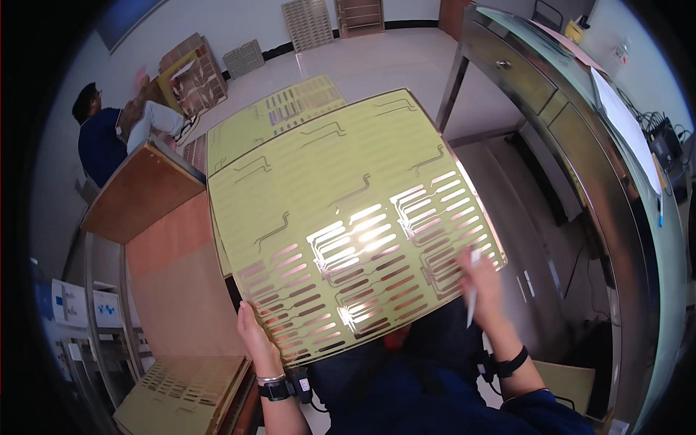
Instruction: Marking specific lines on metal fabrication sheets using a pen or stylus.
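A large yellow-green circuit panel [312, 196] with copper strips and thin traces lies tilted across my lap. Its near half shines with reflected light. My left hand [254, 335] grips the panel's lower left edge, fingers partly hidden. Over the right edge, my right hand [482, 286] is smeared by motion and holds a slim white pen-like tool [472, 299]. Whether the tool touches the panel I cannot tell. A second similar panel [239, 134] shows behind the far edge of the first.
More panels [181, 391] are stacked at the lower left, beside a brown board [174, 290]. A metal-framed desk [536, 94] with papers and cables runs along the right. A seated person [109, 138] is at the far left, near a wooden chair back [141, 192]. Boards [308, 25] lean on the far wall.
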{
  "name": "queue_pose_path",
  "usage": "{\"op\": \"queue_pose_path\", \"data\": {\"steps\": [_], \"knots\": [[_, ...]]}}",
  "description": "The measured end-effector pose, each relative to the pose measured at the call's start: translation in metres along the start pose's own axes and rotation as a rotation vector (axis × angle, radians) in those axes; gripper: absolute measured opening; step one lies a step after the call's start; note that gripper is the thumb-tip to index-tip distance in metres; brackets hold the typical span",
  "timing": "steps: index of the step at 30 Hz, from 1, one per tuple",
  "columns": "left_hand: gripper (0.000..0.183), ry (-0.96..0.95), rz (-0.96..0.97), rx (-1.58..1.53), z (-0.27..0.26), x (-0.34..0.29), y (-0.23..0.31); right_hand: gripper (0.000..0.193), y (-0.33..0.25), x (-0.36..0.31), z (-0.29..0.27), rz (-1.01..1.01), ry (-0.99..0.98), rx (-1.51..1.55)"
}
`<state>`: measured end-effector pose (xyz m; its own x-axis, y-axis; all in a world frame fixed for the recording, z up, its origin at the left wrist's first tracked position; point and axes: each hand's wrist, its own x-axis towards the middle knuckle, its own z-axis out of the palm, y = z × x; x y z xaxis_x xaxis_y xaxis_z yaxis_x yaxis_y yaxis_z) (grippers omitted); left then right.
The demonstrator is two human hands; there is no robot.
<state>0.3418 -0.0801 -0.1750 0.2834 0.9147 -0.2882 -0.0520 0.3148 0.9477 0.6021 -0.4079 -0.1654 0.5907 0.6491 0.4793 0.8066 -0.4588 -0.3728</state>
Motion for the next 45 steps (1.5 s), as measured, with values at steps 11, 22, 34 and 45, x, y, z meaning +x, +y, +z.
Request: {"op": "queue_pose_path", "data": {"steps": [11,22,34,45], "knots": [[0.039,0.019,0.011,-0.111,0.012,-0.004,0.002,0.034,0.071,-0.038,-0.007,0.602,0.247,0.355],[0.048,0.026,-0.007,-0.131,0.003,-0.008,0.003,0.038,0.057,-0.023,0.006,0.650,0.288,0.676],[0.056,-0.058,0.021,-0.179,-0.003,-0.007,-0.007,0.041,0.047,-0.020,0.005,0.672,0.307,0.789],[0.067,-0.111,-0.015,-0.321,-0.005,-0.007,-0.010,0.043,0.058,-0.024,0.010,0.643,0.284,0.768]]}}
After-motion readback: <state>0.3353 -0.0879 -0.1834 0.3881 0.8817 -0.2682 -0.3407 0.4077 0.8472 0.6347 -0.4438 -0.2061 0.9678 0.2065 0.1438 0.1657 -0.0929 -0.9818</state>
